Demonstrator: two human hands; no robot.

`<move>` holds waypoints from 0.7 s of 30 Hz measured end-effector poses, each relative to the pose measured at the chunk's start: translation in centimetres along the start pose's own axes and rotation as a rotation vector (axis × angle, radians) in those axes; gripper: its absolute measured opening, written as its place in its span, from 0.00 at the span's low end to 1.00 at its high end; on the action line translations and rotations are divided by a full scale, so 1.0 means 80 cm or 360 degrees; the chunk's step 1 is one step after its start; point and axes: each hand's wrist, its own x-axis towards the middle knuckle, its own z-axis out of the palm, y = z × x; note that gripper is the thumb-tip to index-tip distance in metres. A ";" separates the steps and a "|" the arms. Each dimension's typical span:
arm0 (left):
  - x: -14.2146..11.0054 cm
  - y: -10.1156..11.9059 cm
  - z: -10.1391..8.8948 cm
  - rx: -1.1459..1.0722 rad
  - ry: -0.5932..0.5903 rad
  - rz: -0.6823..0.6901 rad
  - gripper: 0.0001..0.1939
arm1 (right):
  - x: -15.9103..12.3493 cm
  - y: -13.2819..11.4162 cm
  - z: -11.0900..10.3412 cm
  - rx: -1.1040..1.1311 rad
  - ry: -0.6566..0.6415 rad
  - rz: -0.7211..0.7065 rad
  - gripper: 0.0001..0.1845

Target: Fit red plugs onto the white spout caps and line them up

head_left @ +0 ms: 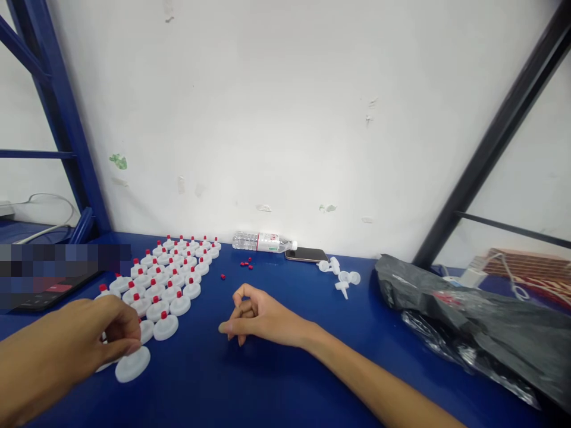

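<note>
My left hand [96, 333] pinches a white round cap [132, 364] at the near end of a block of white caps with red tips [167, 279], set in rows on the blue table [276, 380]. My right hand [254, 318] rests on the table to the right of the rows, fingers curled in; whether a small part sits between the fingertips I cannot tell. Loose red tips [246, 263] lie beyond it.
A plastic water bottle [263, 241] lies by the wall next to a phone [307, 254]. Several white caps without tips [341, 276] lie to the right. A black plastic bag [473, 321] fills the right side. Blue shelf posts [62, 119] stand left.
</note>
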 end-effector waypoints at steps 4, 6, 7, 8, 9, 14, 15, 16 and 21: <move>0.010 -0.004 -0.005 0.0034 0.0048 -0.0011 0.16 | 0.001 0.000 0.002 -0.0008 0.0022 -0.0006 0.30; 0.012 -0.005 -0.005 0.0064 0.0059 -0.0003 0.16 | 0.001 -0.003 0.000 -0.0074 0.0091 -0.0033 0.27; 0.013 -0.006 -0.005 0.0073 0.0055 -0.0013 0.15 | 0.000 -0.006 -0.003 -0.0142 0.0155 -0.0057 0.25; 0.014 -0.006 -0.003 0.0079 0.0050 -0.0027 0.14 | -0.001 -0.011 -0.008 -0.0260 0.0243 -0.0092 0.21; 0.014 -0.007 -0.002 0.0082 0.0050 -0.0039 0.13 | -0.003 -0.016 -0.015 -0.0448 0.0357 -0.0133 0.17; 0.014 -0.007 0.005 0.0088 0.0160 -0.0007 0.13 | -0.024 -0.052 -0.071 -0.2269 0.1024 -0.0067 0.10; 0.014 -0.006 0.005 0.0101 0.0167 -0.0006 0.13 | -0.030 -0.058 -0.084 -0.2475 0.1123 0.0083 0.11; 0.013 -0.004 0.005 0.0120 0.0164 -0.0018 0.13 | -0.036 -0.063 -0.097 -0.2603 0.1199 0.0252 0.12; 0.009 0.004 0.001 0.0111 0.0112 -0.0154 0.15 | -0.057 -0.061 -0.148 -0.2803 0.1350 0.0679 0.15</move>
